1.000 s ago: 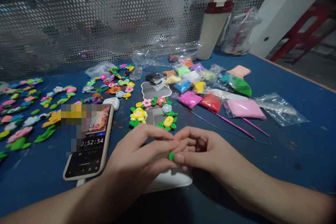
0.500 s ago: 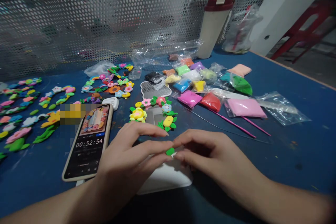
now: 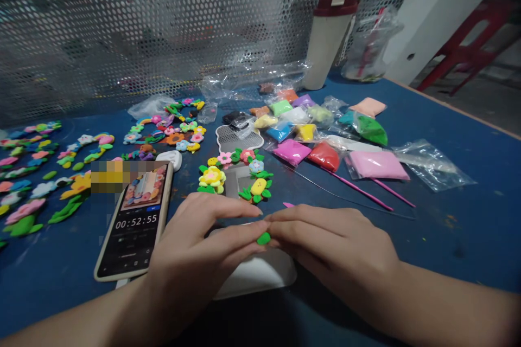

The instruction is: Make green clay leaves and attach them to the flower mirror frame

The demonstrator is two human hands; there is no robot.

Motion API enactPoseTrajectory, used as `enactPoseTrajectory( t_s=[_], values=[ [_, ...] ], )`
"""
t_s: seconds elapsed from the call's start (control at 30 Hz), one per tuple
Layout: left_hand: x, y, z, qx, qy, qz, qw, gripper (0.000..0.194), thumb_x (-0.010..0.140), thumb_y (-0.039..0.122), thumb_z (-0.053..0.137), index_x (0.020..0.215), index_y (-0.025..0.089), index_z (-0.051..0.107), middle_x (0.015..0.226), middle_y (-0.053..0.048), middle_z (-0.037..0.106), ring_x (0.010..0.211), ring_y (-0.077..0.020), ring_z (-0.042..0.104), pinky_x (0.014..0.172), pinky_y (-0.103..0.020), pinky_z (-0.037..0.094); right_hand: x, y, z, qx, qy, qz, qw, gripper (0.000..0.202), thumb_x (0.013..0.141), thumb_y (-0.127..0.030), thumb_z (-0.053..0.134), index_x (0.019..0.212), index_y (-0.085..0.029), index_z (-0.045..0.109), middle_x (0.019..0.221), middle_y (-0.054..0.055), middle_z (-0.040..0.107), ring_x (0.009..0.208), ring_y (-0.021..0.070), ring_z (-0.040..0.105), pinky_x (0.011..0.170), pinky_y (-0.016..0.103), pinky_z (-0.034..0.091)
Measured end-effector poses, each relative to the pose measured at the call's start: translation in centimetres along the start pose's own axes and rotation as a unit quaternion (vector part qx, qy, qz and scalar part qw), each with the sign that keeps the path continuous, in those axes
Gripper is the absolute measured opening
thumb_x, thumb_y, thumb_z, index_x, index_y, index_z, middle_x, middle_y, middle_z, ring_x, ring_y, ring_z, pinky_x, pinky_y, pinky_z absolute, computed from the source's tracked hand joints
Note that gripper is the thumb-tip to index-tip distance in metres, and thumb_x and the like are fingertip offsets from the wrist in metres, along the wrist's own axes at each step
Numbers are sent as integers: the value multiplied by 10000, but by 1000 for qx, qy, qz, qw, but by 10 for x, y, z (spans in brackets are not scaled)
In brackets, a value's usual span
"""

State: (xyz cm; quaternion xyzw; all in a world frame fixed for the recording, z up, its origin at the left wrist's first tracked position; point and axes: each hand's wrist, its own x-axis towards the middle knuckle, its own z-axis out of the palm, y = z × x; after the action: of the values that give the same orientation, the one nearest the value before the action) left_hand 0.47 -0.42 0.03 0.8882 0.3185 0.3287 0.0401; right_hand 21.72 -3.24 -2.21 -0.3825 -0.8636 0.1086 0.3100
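A small green clay piece (image 3: 264,238) is between the fingertips of my left hand (image 3: 203,238), which is closed on it in a pinch. My right hand (image 3: 334,244) has its fingers pressed together, their tips against the clay and my left fingertips; its thumb is mostly hidden. A pink tip (image 3: 288,205) shows just above my right fingers; I cannot tell whether it is held. Below both hands lies a white flat pad (image 3: 260,276). Just beyond them is a frame decorated with clay flowers and leaves (image 3: 259,187), its near edge partly hidden by my left hand.
A phone (image 3: 134,222) showing a running timer lies left of my left hand. Several finished clay decorations (image 3: 85,149) spread farther left. Bagged coloured clay (image 3: 291,152), pink sticks (image 3: 360,192) and a thin wire lie beyond my right hand. A tumbler (image 3: 331,43) stands at the back.
My right thumb has tucked under and the right fingers have flattened together over the green clay piece. The pink tip has come into sight. My left hand has barely moved.
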Motion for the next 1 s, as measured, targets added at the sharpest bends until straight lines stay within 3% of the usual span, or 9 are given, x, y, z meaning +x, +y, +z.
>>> enactPoseTrajectory(
  t_s=[0.3,0.43,0.67,0.83,1.0],
  values=[
    [-2,2,1,-5,1,-16,1000,98,890,292,581,977,289,627,945,-3,680,835,-182,659,696,-345,567,1,-2,-1,45,15,33,998,213,916,-177,490,996,-231,681,940,56,725,814,176,678,697,253,521],
    [-1,4,4,-16,21,-49,998,92,900,275,555,948,298,630,957,-5,670,823,-187,661,684,-353,578,2,-3,0,19,11,27,999,197,919,-186,495,995,-226,672,936,52,731,806,173,680,692,257,520],
    [1,4,3,-22,30,-48,998,116,924,305,510,961,287,618,904,-17,678,808,-187,665,704,-363,583,0,-4,3,-42,71,10,997,197,900,-206,553,1088,-221,611,968,41,729,879,162,673,733,221,510],
    [-2,-1,5,-7,11,7,1000,96,906,266,552,934,261,644,976,-12,692,830,-167,654,737,-336,538,1,0,3,8,33,12,999,161,933,-182,485,1018,-204,620,928,29,718,802,138,661,677,218,481],
    [-12,-4,1,25,-28,-20,999,145,908,303,554,1025,281,638,1064,3,673,914,-167,631,782,-309,487,5,3,6,20,-12,5,1000,204,939,-157,445,921,-180,647,828,27,699,700,122,634,605,207,455]
  ],
)
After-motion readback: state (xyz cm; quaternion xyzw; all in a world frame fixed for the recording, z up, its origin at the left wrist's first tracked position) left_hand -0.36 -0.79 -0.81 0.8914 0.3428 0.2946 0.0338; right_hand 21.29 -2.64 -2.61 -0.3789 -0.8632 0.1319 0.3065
